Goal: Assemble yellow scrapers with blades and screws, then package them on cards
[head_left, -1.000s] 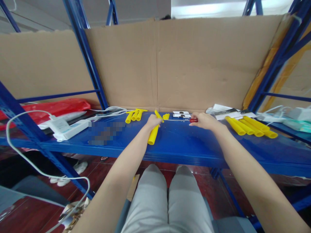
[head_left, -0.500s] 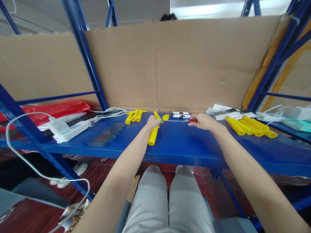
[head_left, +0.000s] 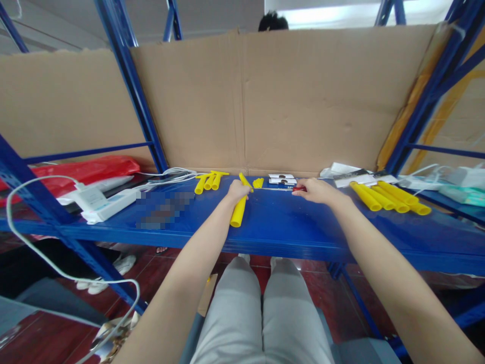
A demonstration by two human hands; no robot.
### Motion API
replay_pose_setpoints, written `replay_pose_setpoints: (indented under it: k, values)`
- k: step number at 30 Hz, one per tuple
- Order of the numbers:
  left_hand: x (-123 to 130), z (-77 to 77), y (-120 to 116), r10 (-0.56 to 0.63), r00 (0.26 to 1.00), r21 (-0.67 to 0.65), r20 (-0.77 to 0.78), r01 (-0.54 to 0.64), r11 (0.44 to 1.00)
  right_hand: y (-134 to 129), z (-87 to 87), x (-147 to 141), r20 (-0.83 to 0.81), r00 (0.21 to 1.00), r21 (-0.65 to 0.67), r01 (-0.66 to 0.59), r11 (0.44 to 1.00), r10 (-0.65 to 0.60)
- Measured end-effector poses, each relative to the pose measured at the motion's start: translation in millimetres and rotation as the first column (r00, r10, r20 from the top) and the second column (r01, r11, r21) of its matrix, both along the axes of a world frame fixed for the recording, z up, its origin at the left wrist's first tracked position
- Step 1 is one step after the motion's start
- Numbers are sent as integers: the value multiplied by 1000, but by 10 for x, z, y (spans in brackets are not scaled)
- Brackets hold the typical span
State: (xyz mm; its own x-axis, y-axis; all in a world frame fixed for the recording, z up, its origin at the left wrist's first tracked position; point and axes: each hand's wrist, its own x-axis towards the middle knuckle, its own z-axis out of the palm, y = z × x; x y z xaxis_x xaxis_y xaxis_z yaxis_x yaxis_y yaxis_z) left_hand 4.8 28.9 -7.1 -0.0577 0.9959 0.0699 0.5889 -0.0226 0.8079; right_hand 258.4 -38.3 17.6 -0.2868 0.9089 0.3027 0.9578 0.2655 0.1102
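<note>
My left hand (head_left: 238, 190) is wrapped round a yellow T-shaped plastic tube (head_left: 238, 214), its open end toward me and its crosspiece beyond my fingers. In my right hand (head_left: 312, 190) is a screwdriver (head_left: 299, 189) with a dark red handle. Its thin shaft lies level and runs left, the tip reaching the tube's crosspiece; whether it sits in a screw is too small to tell. A small yellow piece (head_left: 258, 183) lies just behind the shaft. White boxes or cards (head_left: 282, 179) with dark marks are behind the screwdriver.
Several yellow T-shaped tubes (head_left: 208, 182) lie at the left back of the blue shelf (head_left: 288, 222). More yellow tubes (head_left: 390, 197) lie at the right. A white power strip (head_left: 111, 206) with cables and a red bag (head_left: 94, 169) are far left. Cardboard (head_left: 295, 101) walls the back.
Both hands keep nearly the same place and hold. A person's dark hair shows higher above the cardboard and a little further right.
</note>
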Motion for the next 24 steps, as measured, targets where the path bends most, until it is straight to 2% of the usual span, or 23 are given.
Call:
replay_pose_setpoints:
  k: [4, 8, 16, 19, 24]
  values:
    - [16, 2, -12, -16, 1000, 6, 0, 16, 1000, 5, -6, 29, -42, 999, 28, -26, 999, 27]
    - [21, 24, -43, -9, 1000, 3, 11, 9, 1000, -11, 6, 31, -2, 999, 71, -39, 997, 39]
    - [18, 28, -43, -10, 1000, 14, 10, 10, 1000, 27, -8, 46, -36, 999, 4, -32, 999, 32]
    - [23, 28, -47, -11, 1000, 14, 11, 11, 1000, 32, -18, 53, -66, 997, 30, -35, 999, 37]
    - [22, 21, -31, 3, 1000, 8, 12, -3, 1000, 11, -12, 53, -27, 999, 78, -33, 996, 35]
